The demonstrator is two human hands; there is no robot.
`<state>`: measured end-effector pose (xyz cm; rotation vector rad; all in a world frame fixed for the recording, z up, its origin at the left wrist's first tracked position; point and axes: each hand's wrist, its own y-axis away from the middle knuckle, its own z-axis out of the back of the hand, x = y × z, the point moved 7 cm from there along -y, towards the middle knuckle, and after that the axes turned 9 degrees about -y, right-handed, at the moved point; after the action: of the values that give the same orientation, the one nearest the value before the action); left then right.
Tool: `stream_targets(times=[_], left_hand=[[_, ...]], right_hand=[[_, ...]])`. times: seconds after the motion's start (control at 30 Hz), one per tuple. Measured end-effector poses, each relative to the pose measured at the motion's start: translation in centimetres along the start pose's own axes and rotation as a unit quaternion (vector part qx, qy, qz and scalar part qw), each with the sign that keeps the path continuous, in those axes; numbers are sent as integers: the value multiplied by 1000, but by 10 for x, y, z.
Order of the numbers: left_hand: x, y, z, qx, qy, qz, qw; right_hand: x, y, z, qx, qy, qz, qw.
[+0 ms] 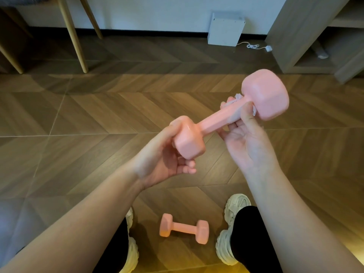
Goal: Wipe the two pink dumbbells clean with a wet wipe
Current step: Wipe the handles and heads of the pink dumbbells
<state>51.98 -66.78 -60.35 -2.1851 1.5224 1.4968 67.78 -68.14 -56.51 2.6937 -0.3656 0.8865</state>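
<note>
The held dumbbell is up off the floor, its long axis running from lower left to upper right, away from the person. The left hand grips the near head, fingers curled round it. The right hand pinches the wet wipe round the handle, hard against the far head. The bare handle therefore lies down-left of the right fingers, toward the left hand, so a wiping stroke would likely run that way. The other dumbbell lies on the floor between the 2 shoes.

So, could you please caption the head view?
Left hand holds pink dumbbell; right hand wraps wet wipe round its handle.
</note>
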Motion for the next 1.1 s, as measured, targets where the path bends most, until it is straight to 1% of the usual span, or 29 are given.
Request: stream_targets(times=[0.07,0.13,0.2,0.27,0.33,0.43,0.6,0.7,0.77,0.83,0.9,1.03,1.1], left_hand=[[1,-2,-3,13,-26,13,999],[7,-3,-5,16,-25,47,998],[10,-4,-6,17,-15,64,998],[8,-3,-6,17,-6,60,998],[5,-2,-6,22,3,51,998],[1,0,-5,28,-1,45,999],[5,2,-4,46,-9,56,997],[7,-3,0,40,-21,68,997],[12,-4,1,34,-27,89,995],[19,-5,0,35,-26,115,992],[23,-5,1,26,-21,124,992],[21,-4,2,17,-1,111,994],[20,-3,2,18,5,110,994]], right_hand=[[0,1,-1,20,25,2,999],[-5,3,-4,42,49,1,998],[-15,7,-6,53,88,2,995],[-26,13,-6,55,168,22,984],[-37,19,-8,62,249,32,966],[-41,22,-9,61,299,31,952],[-32,20,-8,43,275,28,960],[-4,12,-9,29,185,65,980],[8,10,-11,44,142,75,986],[7,12,-11,40,143,81,986],[-2,15,-7,19,168,77,983],[-28,17,-7,15,199,15,980],[-34,16,-4,2,220,-3,975]])
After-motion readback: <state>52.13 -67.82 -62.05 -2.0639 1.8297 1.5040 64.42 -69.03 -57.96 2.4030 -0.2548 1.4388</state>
